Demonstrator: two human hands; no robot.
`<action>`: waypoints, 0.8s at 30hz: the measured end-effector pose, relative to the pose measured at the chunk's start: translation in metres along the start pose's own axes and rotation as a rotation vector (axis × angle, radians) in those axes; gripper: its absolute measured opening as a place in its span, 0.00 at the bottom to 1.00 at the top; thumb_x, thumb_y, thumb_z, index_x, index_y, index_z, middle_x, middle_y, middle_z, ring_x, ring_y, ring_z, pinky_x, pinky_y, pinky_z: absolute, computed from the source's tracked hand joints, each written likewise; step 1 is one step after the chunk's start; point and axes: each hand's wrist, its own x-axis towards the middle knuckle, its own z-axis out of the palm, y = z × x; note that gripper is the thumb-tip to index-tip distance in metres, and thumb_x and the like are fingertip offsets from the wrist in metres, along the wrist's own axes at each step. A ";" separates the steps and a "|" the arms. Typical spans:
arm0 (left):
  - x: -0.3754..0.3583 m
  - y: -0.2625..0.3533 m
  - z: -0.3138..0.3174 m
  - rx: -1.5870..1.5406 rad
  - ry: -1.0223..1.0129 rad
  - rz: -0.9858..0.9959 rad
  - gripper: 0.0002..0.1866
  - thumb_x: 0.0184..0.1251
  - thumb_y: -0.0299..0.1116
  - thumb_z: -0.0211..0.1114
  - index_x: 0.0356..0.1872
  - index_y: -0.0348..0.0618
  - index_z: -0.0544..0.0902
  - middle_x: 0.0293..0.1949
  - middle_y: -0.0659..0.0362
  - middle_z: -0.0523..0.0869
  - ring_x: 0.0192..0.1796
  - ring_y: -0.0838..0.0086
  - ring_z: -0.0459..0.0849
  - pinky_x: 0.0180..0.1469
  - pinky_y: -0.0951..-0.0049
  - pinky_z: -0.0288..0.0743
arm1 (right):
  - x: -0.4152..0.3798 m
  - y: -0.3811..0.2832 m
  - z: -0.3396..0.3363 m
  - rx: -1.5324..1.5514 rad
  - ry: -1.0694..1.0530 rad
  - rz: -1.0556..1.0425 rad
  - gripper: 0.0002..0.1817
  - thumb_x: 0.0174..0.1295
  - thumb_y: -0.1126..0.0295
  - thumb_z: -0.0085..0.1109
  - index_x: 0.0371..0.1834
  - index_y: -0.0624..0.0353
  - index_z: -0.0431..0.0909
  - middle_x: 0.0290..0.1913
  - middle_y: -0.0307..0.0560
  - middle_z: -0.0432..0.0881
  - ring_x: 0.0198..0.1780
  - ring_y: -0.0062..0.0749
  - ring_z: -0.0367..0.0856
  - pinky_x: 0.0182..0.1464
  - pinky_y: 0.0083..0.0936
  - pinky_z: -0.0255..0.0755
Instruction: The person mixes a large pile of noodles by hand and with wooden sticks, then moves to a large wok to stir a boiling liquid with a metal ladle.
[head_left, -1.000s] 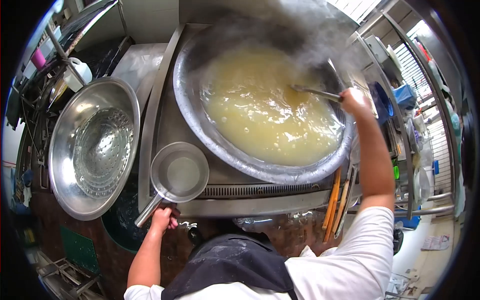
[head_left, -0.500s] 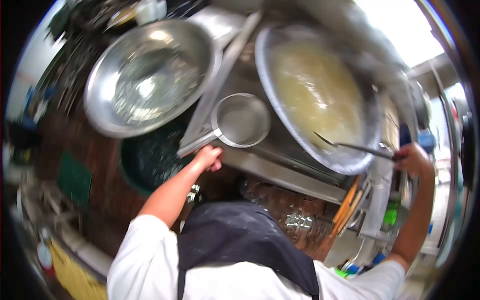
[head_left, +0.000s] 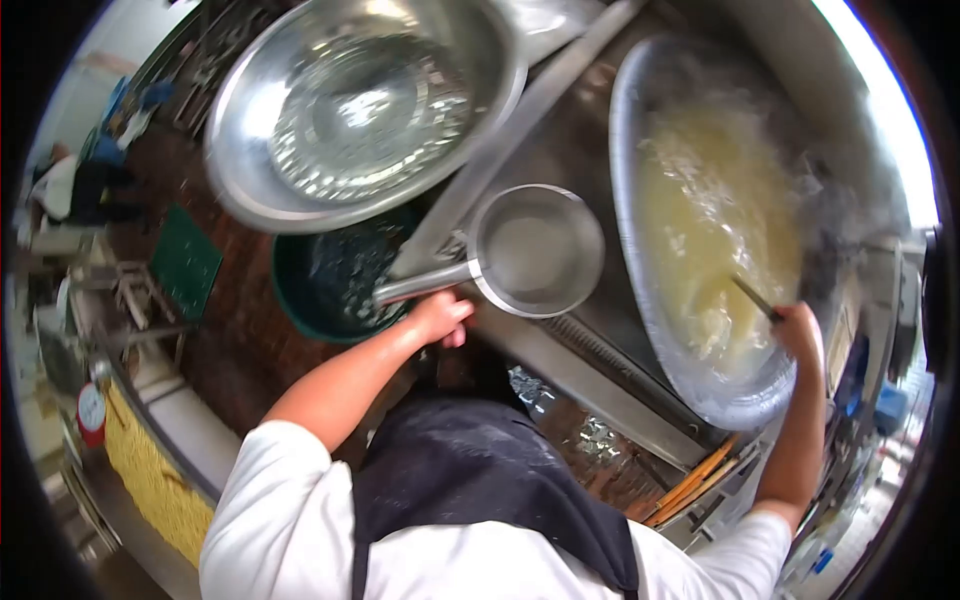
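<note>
My right hand [head_left: 797,330] grips the dark handle of a long-handled utensil [head_left: 755,298], which slants into the cloudy, yellowish liquid [head_left: 715,200] in a large oval metal pan [head_left: 628,215]. Its far end is out of sight. Pale foam gathers near the pan's close end. My left hand [head_left: 442,318] is loosely closed, just below the handle of a round metal pan or strainer [head_left: 537,250]; I see nothing in its fingers. That round vessel rests on the metal worktop, its handle pointing left.
A big steel bowl of clear water [head_left: 370,125] stands at upper left. Beneath it is a green tub [head_left: 300,290] with water. Wooden sticks [head_left: 695,485] lie at lower right. A yellow, textured mass [head_left: 150,480] is at lower left. A person [head_left: 75,190] is at far left.
My view has shifted. My right hand has moved in over the large pan, and the utensil's curved tip, seen earlier, is hidden now. My left hand remains near the round vessel's handle.
</note>
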 end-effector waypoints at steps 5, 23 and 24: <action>-0.007 0.017 0.007 -0.049 0.047 -0.054 0.18 0.66 0.39 0.51 0.28 0.33 0.81 0.17 0.54 0.80 0.13 0.73 0.78 0.14 0.74 0.70 | 0.085 0.018 -0.044 -0.199 -0.169 0.220 0.06 0.44 0.71 0.57 0.22 0.52 0.84 0.15 0.44 0.78 0.17 0.31 0.76 0.21 0.31 0.71; -0.008 0.006 -0.002 0.019 -0.034 -0.036 0.21 0.64 0.48 0.54 0.32 0.37 0.84 0.16 0.54 0.82 0.14 0.75 0.76 0.15 0.76 0.65 | -0.175 -0.056 0.045 0.010 -0.045 0.285 0.21 0.54 0.76 0.53 0.50 0.41 0.81 0.45 0.47 0.84 0.51 0.43 0.82 0.51 0.36 0.76; -0.006 0.006 -0.002 0.016 -0.035 -0.033 0.22 0.65 0.48 0.54 0.32 0.38 0.84 0.17 0.54 0.82 0.14 0.75 0.76 0.14 0.76 0.65 | -0.185 -0.056 0.041 0.008 -0.048 0.297 0.21 0.54 0.76 0.53 0.50 0.41 0.81 0.45 0.47 0.84 0.51 0.43 0.82 0.51 0.36 0.76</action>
